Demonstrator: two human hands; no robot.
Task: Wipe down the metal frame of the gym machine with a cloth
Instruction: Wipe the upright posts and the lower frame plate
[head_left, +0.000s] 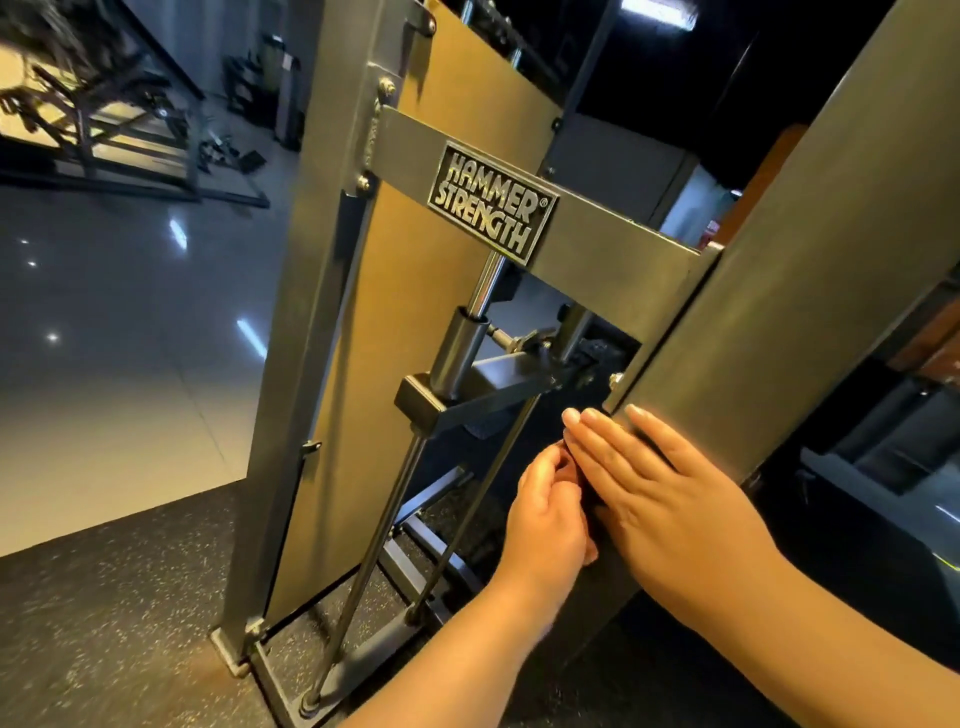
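Forearms reach in from the near side, and both hands meet at the inner edge of the right upright post (779, 291) of the gym machine's frame. The right hand (654, 483) lies flat on the post's face with fingers straight and together, grasping nothing, probably pressing so the wipe bears evenly on the metal. The left hand (545, 509) is curled at the post's edge, its fingertips closed on a dark fold between the two hands. That fold is most likely the cloth (591, 496), held taut or being wrapped round the corner, though it is nearly lost against the shadow. Just beyond the fingertips a dark carriage bar (483, 395) rides on two slanted guide rods (384, 519) that run down to the base at the edge of the speckled rubber floor (104, 623). Higher up, the crossbar (623, 234) joins the two uprights and bears a Hammer Strength nameplate (491, 202), with a yellow-lit panel (384, 364) behind it against the left upright (311, 312). Most of the frame probably remains to be wiped. Farther off, glossy tiles (104, 312) reflect ceiling lights, and other machines (104, 119) stand at the far left.
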